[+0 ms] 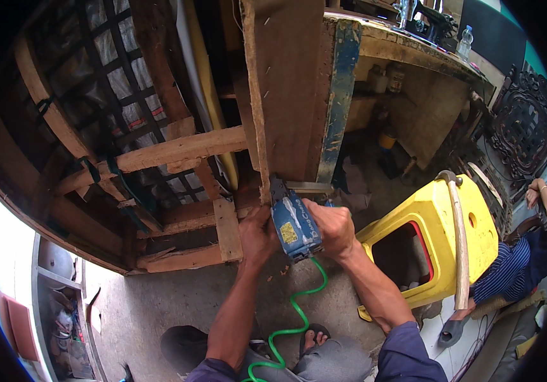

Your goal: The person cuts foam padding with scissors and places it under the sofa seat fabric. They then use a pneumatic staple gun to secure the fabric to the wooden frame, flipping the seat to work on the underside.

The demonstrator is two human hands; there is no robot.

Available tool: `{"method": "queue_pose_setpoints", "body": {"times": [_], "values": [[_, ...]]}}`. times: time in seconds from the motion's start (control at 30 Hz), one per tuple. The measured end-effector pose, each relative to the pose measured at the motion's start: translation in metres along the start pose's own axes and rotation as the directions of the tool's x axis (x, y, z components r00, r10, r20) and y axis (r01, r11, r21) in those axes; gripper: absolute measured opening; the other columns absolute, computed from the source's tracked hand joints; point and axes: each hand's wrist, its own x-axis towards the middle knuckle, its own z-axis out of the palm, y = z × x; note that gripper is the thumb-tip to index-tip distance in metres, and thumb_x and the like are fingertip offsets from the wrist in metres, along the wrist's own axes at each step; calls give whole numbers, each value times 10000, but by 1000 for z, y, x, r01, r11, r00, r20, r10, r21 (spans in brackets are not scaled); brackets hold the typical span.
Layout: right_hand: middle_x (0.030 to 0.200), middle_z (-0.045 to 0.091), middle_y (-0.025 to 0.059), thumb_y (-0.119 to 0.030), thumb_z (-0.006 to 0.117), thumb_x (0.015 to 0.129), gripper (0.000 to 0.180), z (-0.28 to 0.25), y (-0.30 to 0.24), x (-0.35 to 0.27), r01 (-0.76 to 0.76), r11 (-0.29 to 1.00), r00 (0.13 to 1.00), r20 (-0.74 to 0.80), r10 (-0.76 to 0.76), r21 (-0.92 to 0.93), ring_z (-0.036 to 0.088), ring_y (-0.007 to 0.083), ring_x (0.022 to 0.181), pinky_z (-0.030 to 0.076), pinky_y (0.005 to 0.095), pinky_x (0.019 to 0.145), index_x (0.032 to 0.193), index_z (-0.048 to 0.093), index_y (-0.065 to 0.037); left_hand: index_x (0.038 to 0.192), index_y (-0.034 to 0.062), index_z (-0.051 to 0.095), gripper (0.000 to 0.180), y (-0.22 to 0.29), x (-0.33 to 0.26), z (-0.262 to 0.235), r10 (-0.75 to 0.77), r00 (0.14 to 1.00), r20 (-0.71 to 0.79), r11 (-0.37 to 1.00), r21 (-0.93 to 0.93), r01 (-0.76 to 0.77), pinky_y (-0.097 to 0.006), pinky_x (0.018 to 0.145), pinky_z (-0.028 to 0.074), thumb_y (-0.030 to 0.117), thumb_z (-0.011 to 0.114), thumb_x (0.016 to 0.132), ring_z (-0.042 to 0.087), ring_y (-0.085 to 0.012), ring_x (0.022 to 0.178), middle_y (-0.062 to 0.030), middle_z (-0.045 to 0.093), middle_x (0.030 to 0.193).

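A blue pneumatic staple gun [295,228] is pressed nose-first against the lower end of a brown cloth-covered panel [291,95]. My right hand [335,228] is closed round the gun from its right side. On the gun's other side, my left hand [257,234] is closed at the panel's frayed lower left edge; the gun and the hand itself hide what its fingers hold. A green coiled air hose [299,299] runs from the back of the gun down past my legs. Several staples show along the panel.
An upturned furniture frame [178,149] with black webbing fills the left. At right, a hammer [458,235] rests on a yellow plastic stool [426,223]. Beyond stand a worn workbench [407,44] with a bottle [465,43] and carved dark wood [523,124]. Another person [509,267] sits at far right.
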Motion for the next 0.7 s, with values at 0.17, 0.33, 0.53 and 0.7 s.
{"method": "queue_pose_setpoints", "body": {"times": [0.17, 0.33, 0.53, 0.7], "values": [[725, 678, 144, -75, 736, 781, 340, 1, -6, 14, 31, 999, 996, -78, -31, -10, 720, 266, 629, 549, 363, 542, 1091, 659, 43, 879, 10, 658, 62, -2, 2, -3, 14, 1000, 24, 1000, -18, -14, -471, 720, 525, 4, 676, 820, 670, -422, 817, -197, 649, 832], [754, 701, 148, -120, 773, 777, 381, -1, -8, 14, -80, 997, 997, 17, 80, 23, 737, 269, 660, 571, 360, 569, 1097, 671, 61, 919, 24, 669, 104, -4, -3, 1, -15, 999, 40, 997, -70, 18, -482, 720, 541, 12, 684, 816, 681, -433, 849, -186, 668, 867], [980, 755, 190, -167, 820, 727, 540, 2, -18, -50, -112, 985, 992, -43, 118, 135, 763, 281, 712, 605, 348, 612, 1180, 672, 87, 984, 12, 666, 200, -17, -40, 37, 1, 998, -60, 968, 252, 14, -524, 906, 509, 93, 733, 814, 686, -431, 898, -183, 679, 960], [938, 759, 200, -139, 826, 700, 590, 25, -14, -118, -337, 932, 940, -9, 341, 133, 767, 321, 731, 619, 374, 636, 1236, 667, 49, 843, -31, 667, 219, -31, -45, 56, -141, 988, 58, 924, 367, 110, -513, 843, 518, 169, 752, 877, 687, -419, 764, -212, 698, 844]]}}
